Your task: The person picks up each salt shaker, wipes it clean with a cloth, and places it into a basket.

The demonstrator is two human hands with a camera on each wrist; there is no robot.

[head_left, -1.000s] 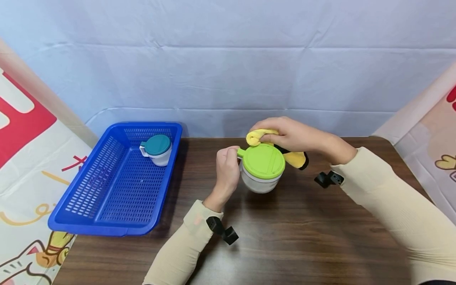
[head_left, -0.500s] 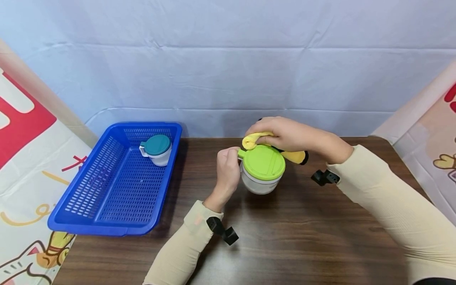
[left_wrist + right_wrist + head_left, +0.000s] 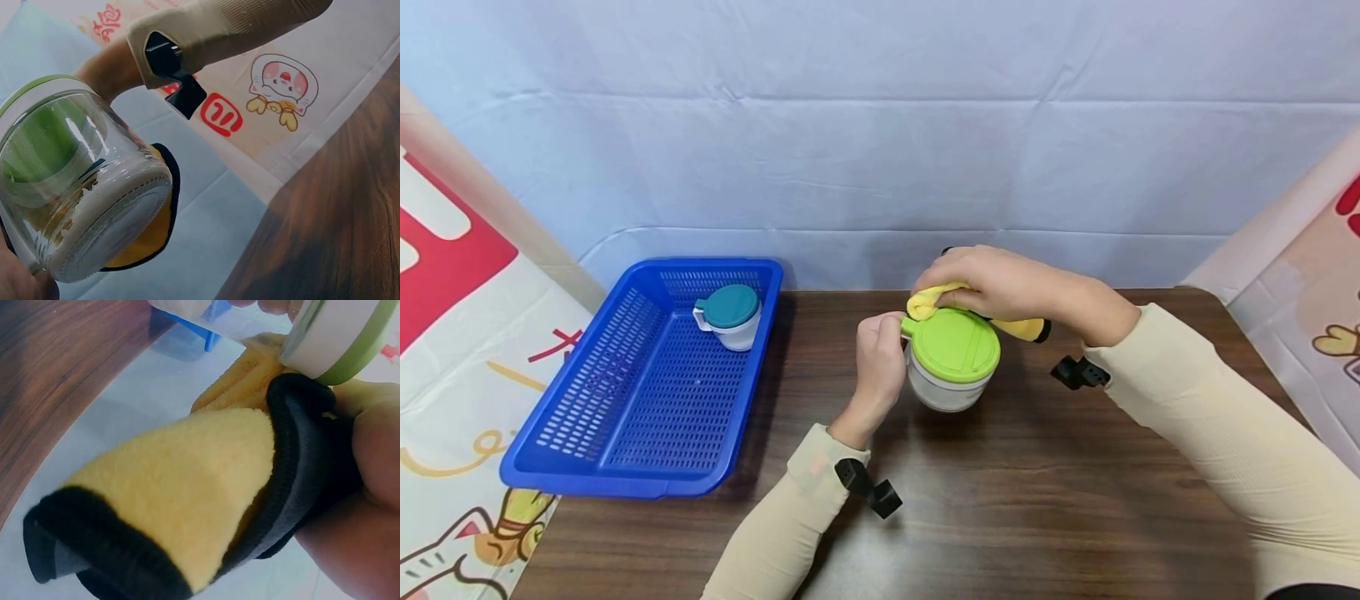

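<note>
My left hand [image 3: 880,357] grips the handle of a seasoning jar [image 3: 949,393] with a bright green lid [image 3: 957,346]. In the left wrist view the clear glass jar [image 3: 94,169] is seen from below, off the table, with white contents near its base. My right hand [image 3: 1003,282] holds a folded yellow cloth [image 3: 927,302] with black edging against the far side of the jar, by the lid's rim near the handle. The cloth [image 3: 181,462] fills much of the right wrist view, and its loose end hangs out beyond the hand.
On the left stands a blue plastic basket [image 3: 658,487] with perforated walls. Inside, near its right wall, sits a smaller jar [image 3: 732,312] with a teal lid and white handle. A pale blue cloth backdrop [image 3: 850,167] rises behind the brown wooden table [image 3: 1037,500].
My right hand and the cloth have slid a little left along the far rim of the lid, towards the handle. The jar has shifted very slightly; my left hand keeps its grip.
</note>
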